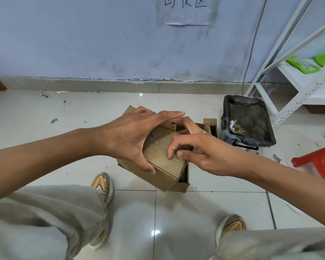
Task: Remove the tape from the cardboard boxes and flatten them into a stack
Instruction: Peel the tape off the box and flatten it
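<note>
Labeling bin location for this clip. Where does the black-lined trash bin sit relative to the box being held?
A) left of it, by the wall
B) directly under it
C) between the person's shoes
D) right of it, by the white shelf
D: the trash bin stands on the floor to the right of the held cardboard box, next to the foot of the white shelf.

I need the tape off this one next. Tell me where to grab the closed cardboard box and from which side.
Hold the closed cardboard box across its width, coming from above on the left, as the left hand does: thumb on the near edge, fingers over the far edge. It sits tilted on an open box, so a spanning hold likely steadies it. That leaves the right hand free at the top's right end, where its fingertips are picking.
</note>
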The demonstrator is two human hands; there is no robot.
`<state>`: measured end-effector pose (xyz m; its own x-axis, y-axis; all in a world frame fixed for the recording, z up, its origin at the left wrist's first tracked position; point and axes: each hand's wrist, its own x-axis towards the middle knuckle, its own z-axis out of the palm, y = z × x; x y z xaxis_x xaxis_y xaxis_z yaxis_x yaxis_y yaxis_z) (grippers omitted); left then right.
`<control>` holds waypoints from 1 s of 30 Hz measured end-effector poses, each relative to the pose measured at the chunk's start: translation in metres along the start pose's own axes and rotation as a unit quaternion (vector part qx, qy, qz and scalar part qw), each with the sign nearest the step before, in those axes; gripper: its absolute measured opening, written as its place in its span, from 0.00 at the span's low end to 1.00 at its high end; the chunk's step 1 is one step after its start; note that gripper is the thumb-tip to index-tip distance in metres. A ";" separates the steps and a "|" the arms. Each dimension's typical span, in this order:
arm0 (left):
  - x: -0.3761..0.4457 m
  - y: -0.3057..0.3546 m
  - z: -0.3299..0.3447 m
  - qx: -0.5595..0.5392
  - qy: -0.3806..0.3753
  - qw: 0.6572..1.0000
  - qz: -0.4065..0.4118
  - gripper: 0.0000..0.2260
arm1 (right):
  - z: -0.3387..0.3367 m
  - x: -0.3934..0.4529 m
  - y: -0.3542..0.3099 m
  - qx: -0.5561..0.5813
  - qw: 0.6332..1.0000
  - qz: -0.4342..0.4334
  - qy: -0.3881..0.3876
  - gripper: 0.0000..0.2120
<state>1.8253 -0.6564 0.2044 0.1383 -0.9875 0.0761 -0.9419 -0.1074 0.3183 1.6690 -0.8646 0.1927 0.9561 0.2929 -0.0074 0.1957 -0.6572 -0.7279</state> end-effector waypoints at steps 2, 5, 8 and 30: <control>-0.001 0.001 0.001 -0.003 -0.004 1.000 -0.004 0.60 | 0.000 0.001 0.000 -0.010 1.000 -0.004 0.002 0.11; 0.000 0.001 0.003 0.014 -0.029 0.999 -0.012 0.60 | 0.002 0.003 0.000 -0.051 0.998 0.000 -0.021 0.11; 0.002 -0.003 0.004 0.032 -0.018 0.999 -0.024 0.60 | 0.003 0.004 0.000 -0.050 0.999 0.010 0.010 0.10; 0.014 0.023 0.024 0.277 0.107 0.941 -0.163 0.59 | 0.017 0.032 -0.031 -0.400 0.873 0.207 0.188 0.13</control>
<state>1.7983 -0.6758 0.1903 0.4497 -0.8525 0.2666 -0.8461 -0.5022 -0.1786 1.6901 -0.8226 0.2031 0.9556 -0.2340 0.1791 -0.2372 -0.9715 -0.0038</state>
